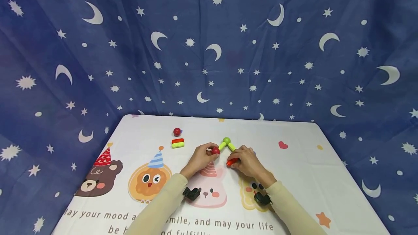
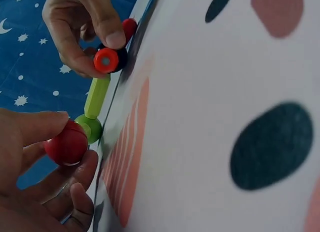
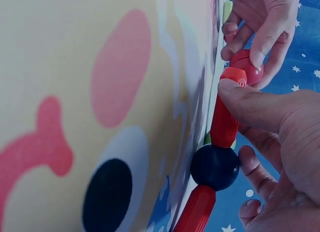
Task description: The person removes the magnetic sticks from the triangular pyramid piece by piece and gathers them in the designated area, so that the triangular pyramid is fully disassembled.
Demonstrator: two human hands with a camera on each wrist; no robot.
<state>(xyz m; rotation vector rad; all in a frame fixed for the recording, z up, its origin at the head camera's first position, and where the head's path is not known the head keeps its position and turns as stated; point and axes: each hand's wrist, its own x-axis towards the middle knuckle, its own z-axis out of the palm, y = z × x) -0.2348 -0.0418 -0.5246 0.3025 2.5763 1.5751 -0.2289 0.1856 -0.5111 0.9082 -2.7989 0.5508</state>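
— Red glossy plastic ball (image 1: pixel 215 151), pinched between thumb and fingertips of the left hand (image 1: pixel 200 159), near the middle of the white printed tablecloth (image 1: pixel 294 177). Same pinch seen from the left wrist: ball (image 2: pixel 67 144) against thumb and curled fingers.

— And touching that ball?

— Pressed against the end of a lime-green plastic rod (image 1: pixel 222 145); from the left wrist, rounded green rod end (image 2: pixel 91 128) right beside the ball. Rod running up toward 1 o'clock to a lime-green plastic ball (image 1: pixel 226 140), with a second green rod (image 1: pixel 231 147) slanting down toward 5 o'clock.

— Right hand?

— Right hand (image 1: pixel 248 161) curled round a red plastic rod (image 1: pixel 232 162), thumb pressed on its upper end. From the right wrist: red rod (image 3: pixel 224 123) joined to a dark navy ball (image 3: pixel 215 167), another red rod (image 3: pixel 197 211) continuing below it. From the left wrist, orange-red rod end (image 2: pixel 105 60) gripped by thumb and forefinger, dark ball behind it.

— Gap between the two hands?

— Close, not touching; red ball at about 10 o'clock from the red rod's free end in the head view, just beside it from the right wrist.

— Elsewhere on the cloth?

— At 10 o'clock from the left hand, well apart: a second red ball (image 1: pixel 177 131), and just below it a short red rod (image 1: pixel 177 141) stacked against a short lime-green rod (image 1: pixel 178 145). Cartoon animals and black lettering printed along the near edge; pink heart print (image 1: pixel 283 145) at 3 o'clock from the hands. Behind, dark blue cloth with white moons and stars (image 1: pixel 209 46).
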